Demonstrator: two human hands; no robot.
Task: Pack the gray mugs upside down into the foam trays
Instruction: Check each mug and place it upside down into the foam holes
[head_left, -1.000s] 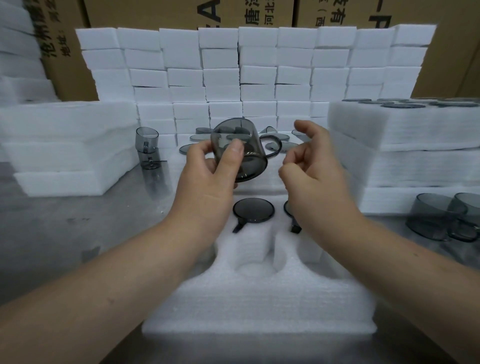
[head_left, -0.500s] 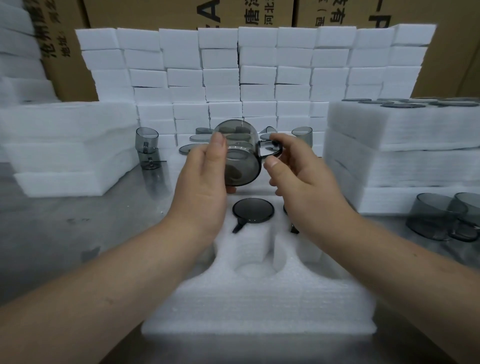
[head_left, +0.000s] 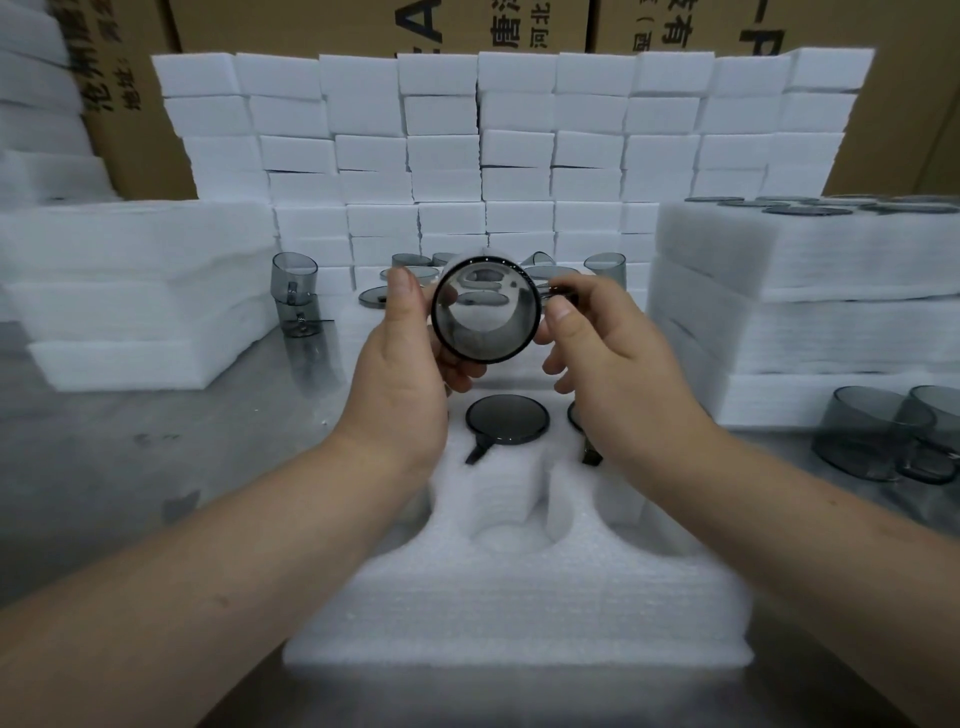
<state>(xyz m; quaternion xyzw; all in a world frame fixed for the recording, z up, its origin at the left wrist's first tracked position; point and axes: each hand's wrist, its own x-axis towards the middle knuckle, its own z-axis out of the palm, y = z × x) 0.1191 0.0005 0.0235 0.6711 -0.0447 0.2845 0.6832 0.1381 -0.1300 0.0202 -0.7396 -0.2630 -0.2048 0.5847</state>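
A translucent gray mug (head_left: 485, 312) is held up above the white foam tray (head_left: 519, 613), tipped so its round mouth faces me. My left hand (head_left: 405, 369) grips its left side with thumb and fingers. My right hand (head_left: 602, 353) pinches the handle on the mug's right. One mug (head_left: 506, 418) sits upside down in a tray pocket, its handle in the slot. A second packed mug (head_left: 576, 415) is mostly hidden behind my right wrist. Two near pockets of the tray hold nothing.
Loose gray mugs (head_left: 883, 439) lie on the steel table at right; stacked mugs (head_left: 294, 291) stand at left. More mugs (head_left: 602, 265) sit behind my hands. Foam tray stacks (head_left: 805, 291) rise on both sides, and a wall of foam blocks (head_left: 514, 150) stands at the back.
The mug has turned from lying sideways to mouth facing me. My right hand came in and took the handle. My left hand shifted its grip to the mug's left side.
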